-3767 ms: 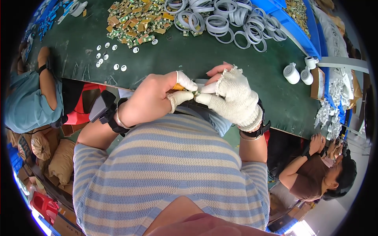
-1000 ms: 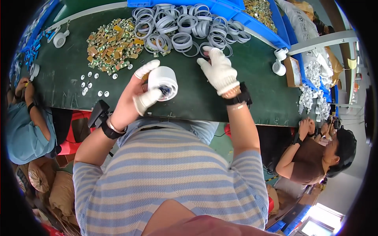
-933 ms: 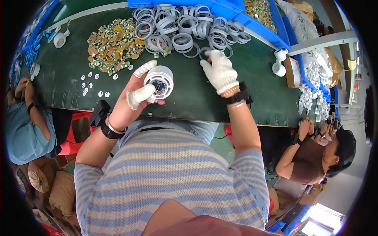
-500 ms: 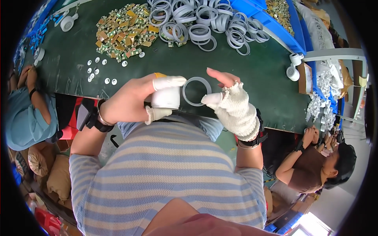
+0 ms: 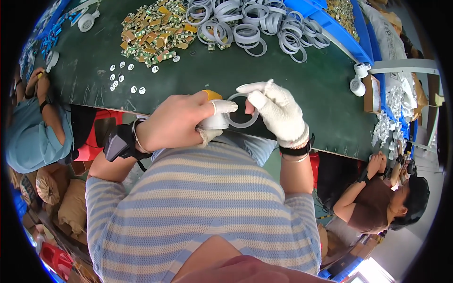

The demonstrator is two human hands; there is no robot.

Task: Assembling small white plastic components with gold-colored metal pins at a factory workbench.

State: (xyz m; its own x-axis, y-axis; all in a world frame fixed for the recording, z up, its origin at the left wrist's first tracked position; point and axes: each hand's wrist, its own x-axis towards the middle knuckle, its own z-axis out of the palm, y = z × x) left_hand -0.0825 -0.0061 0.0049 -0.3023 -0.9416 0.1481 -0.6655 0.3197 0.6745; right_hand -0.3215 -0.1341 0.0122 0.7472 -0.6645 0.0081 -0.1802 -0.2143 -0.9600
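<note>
My left hand (image 5: 175, 121), with white covers on its thumb and a lower finger and a yellow one on another finger, grips a white cylindrical part (image 5: 214, 122) near the table's front edge. Part of the cylinder is hidden behind the fingers. My right hand (image 5: 283, 115), in a knitted white glove with some bare fingertips, pinches the right side of a translucent grey ring (image 5: 244, 125). The ring's left side sits right against the cylinder's end; whether it is seated on it I cannot tell.
Beyond my hands lie a heap of small circuit boards (image 5: 158, 35), a pile of grey rings (image 5: 247, 35) and several white discs (image 5: 133, 89) on the green table (image 5: 198, 70). Blue bins (image 5: 347, 45) line the far right. White jointed parts (image 5: 357, 86) stand nearby. Co-workers sit at both sides.
My right hand has turned and closed its fingers on the ring's right side. The ring and the white cylinder have come together. The whole scene shifts slightly as the view moves.
</note>
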